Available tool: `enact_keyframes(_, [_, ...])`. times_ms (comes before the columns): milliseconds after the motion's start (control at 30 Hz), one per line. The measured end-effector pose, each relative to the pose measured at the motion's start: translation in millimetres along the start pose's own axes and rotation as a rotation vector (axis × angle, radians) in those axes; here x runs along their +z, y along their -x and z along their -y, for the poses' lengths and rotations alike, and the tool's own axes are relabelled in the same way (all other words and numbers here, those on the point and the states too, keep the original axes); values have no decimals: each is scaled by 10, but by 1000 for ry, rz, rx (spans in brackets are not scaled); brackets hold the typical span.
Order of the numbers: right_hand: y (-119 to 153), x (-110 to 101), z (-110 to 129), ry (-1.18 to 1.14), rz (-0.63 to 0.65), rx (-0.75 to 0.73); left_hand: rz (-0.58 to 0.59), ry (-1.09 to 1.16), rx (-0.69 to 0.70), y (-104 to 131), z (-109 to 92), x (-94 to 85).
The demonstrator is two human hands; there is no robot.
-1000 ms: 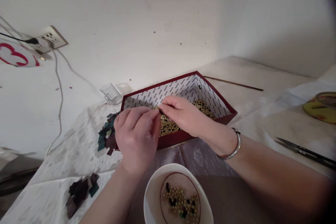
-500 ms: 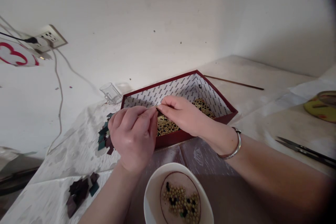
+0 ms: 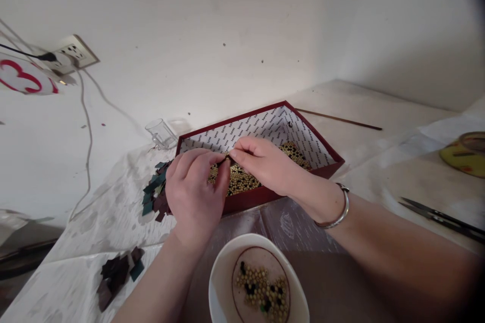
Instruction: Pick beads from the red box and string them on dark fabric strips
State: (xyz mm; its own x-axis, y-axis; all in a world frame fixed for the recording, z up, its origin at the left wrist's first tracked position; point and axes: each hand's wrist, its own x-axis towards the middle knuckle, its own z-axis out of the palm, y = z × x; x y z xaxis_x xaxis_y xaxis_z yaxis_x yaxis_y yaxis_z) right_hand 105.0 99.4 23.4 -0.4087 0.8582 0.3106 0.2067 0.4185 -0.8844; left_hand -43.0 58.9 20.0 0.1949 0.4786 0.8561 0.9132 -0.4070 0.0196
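My left hand (image 3: 195,186) is above the left part of a red-edged box (image 3: 246,204), thumb and forefinger closing around a tiny gold bead (image 3: 228,158) with something dark beside it. Touching that same spot, my right hand (image 3: 261,161) keeps its thumb and forefinger pinched; what lies between them is too small to make out. Below both hands, gold and black beads (image 3: 242,181) cover the box's floor. Closer to me stands a white bowl (image 3: 220,282) with loose gold and dark beads (image 3: 261,285) in it.
Dark green and maroon scraps (image 3: 153,192) lie left of the box, with another pile (image 3: 113,277) nearer. A glass mug (image 3: 162,133) stands behind. Rightward are a thin stick (image 3: 341,119), black scissors (image 3: 439,216) and a yellow roll (image 3: 464,154). A wall socket (image 3: 78,53) has cords.
My left hand's fingers have spread a little from its thumb, uncovering the bead and a dark bit. My right hand has hardly moved.
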Motion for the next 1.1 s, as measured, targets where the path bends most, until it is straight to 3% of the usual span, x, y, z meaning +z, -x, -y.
enact_keyframes(400, [-19,22,-41,45,-15,-46,68,-74,-1,-18,-10,12])
enact_keyframes(600, [-9,14,-5,77,-22,-26,91,-153,-21,-44,96,-3])
enact_keyframes(800, [12,4,7,42,-71,43,172,-107,-105,5,48,-333])
enact_keyframes(967, [21,-6,-11,7,-78,56,352,100,101,208,-256,-705])
enact_keyframes(1100, [24,-8,-2,8,-78,48,486,195,177,300,-301,-816])
